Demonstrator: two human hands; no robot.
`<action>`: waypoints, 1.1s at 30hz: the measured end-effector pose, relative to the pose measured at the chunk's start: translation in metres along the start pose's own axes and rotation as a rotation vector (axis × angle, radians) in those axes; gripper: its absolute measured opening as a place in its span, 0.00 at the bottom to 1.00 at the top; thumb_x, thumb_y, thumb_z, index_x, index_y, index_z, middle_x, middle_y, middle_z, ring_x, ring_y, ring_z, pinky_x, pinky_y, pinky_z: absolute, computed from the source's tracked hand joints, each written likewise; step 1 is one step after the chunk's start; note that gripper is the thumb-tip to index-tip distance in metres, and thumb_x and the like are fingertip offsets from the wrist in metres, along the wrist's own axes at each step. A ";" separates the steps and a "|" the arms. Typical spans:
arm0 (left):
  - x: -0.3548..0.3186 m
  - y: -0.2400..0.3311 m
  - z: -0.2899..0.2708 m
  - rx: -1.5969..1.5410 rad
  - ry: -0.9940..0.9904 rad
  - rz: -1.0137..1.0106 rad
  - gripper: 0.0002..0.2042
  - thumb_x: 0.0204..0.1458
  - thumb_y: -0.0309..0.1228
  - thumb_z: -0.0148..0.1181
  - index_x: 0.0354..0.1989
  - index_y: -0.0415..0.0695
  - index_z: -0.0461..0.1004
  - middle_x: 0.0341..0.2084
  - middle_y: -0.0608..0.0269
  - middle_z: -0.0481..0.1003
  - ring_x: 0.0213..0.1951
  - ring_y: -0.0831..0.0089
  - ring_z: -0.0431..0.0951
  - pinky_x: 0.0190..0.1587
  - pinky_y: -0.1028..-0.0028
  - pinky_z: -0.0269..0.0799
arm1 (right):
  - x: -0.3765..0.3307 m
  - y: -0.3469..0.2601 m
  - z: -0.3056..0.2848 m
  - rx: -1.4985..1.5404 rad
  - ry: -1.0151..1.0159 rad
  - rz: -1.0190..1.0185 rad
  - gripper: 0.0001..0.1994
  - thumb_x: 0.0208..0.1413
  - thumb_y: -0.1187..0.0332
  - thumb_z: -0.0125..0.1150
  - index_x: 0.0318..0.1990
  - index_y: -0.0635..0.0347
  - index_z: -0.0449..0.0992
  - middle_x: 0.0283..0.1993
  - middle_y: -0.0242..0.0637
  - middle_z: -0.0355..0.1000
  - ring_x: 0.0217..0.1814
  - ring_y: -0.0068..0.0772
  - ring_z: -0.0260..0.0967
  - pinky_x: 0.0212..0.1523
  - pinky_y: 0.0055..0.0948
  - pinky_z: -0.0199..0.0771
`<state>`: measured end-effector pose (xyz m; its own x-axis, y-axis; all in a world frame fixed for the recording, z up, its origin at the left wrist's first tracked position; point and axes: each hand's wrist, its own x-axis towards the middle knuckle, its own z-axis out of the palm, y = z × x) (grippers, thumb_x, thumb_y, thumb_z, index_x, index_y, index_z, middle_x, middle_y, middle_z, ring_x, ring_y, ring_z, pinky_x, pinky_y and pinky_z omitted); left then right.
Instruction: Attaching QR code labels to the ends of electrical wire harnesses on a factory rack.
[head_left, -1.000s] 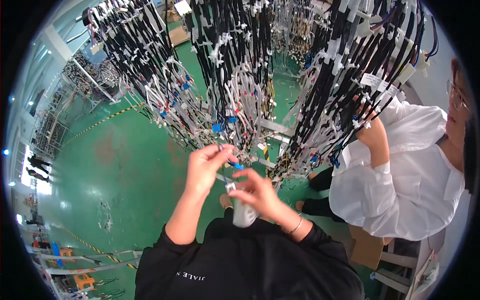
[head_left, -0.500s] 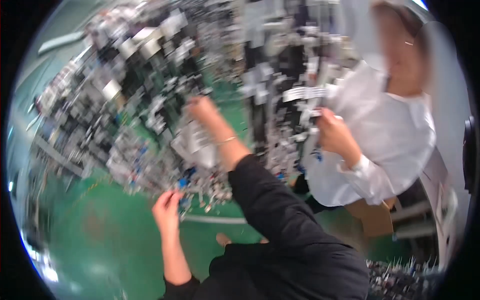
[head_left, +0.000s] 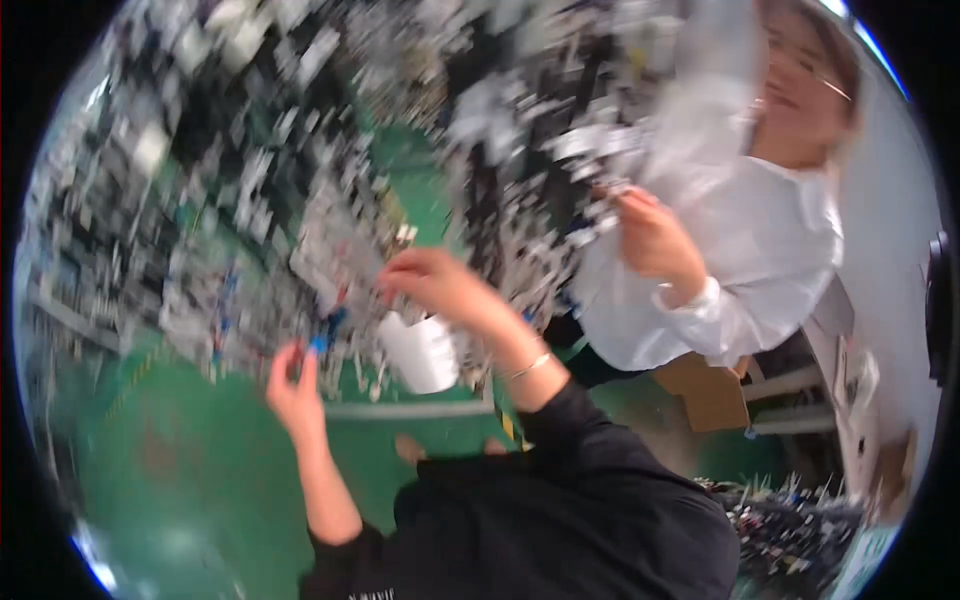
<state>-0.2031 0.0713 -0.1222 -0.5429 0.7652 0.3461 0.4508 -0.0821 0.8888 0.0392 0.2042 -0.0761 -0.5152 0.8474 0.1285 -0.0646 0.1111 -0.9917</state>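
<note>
My left hand (head_left: pixel 296 392) is at the near edge of a hanging mass of wires, thumb and forefinger curled together. A small blue piece (head_left: pixel 318 343) shows at its fingertips; whether they grip it is too blurred to tell. My right hand (head_left: pixel 440 287) reaches over the wires with its fingers pinched together. Just below those fingers hangs a white tag or sheet (head_left: pixel 420 355) with dark print. What links it to the fingers cannot be made out. Bundles of black and pale wires (head_left: pixel 250 225) with small white connectors fill the space ahead, smeared by motion.
At the right a co-worker in a white top (head_left: pixel 720 240) holds a hand (head_left: pixel 655 240) among the same wires. A cardboard box (head_left: pixel 705 392) sits low by the co-worker. More dark wires (head_left: pixel 790 540) lie at the lower right. Below is a green floor (head_left: pixel 190 480).
My right hand has drawn back toward me, the white tag moving along with it. The whole view has shifted. The co-worker's hand stays at the wires.
</note>
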 end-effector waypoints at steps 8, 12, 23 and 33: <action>-0.023 0.026 0.022 -0.137 0.019 -0.065 0.07 0.52 0.26 0.64 0.37 0.37 0.79 0.32 0.65 0.80 0.37 0.81 0.76 0.42 0.78 0.70 | -0.073 -0.038 -0.019 0.659 -0.520 0.361 0.10 0.66 0.71 0.46 0.48 0.64 0.71 0.48 0.50 0.76 0.10 0.07 0.42 0.12 0.11 0.42; -0.040 0.059 0.032 -0.505 -0.284 -0.178 0.16 0.57 0.22 0.57 0.54 0.41 0.68 0.38 0.59 0.80 0.41 0.77 0.77 0.47 0.78 0.69 | -0.081 -0.046 -0.011 0.704 -0.484 0.368 0.14 0.64 0.74 0.45 0.54 0.69 0.68 0.53 0.58 0.72 0.09 0.06 0.45 0.10 0.10 0.44; -0.085 0.099 0.043 -0.683 -0.520 -0.326 0.16 0.53 0.29 0.66 0.46 0.37 0.68 0.42 0.63 0.72 0.45 0.75 0.73 0.48 0.73 0.69 | -0.070 -0.036 0.002 0.873 -0.389 0.351 0.20 0.61 0.77 0.45 0.61 0.70 0.63 0.59 0.49 0.70 0.10 0.06 0.47 0.11 0.10 0.46; -0.080 0.107 0.044 -0.953 -0.612 -0.631 0.10 0.59 0.26 0.56 0.47 0.36 0.70 0.40 0.50 0.79 0.41 0.65 0.81 0.44 0.70 0.75 | -0.097 -0.044 -0.010 0.477 -0.049 0.313 0.21 0.59 0.71 0.58 0.58 0.67 0.65 0.55 0.40 0.71 0.16 0.06 0.48 0.16 0.12 0.46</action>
<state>-0.0802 0.0299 -0.0675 0.0485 0.9832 -0.1760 -0.5791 0.1712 0.7971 0.1004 0.1225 -0.0446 -0.6099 0.7760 -0.1605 -0.2751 -0.3973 -0.8755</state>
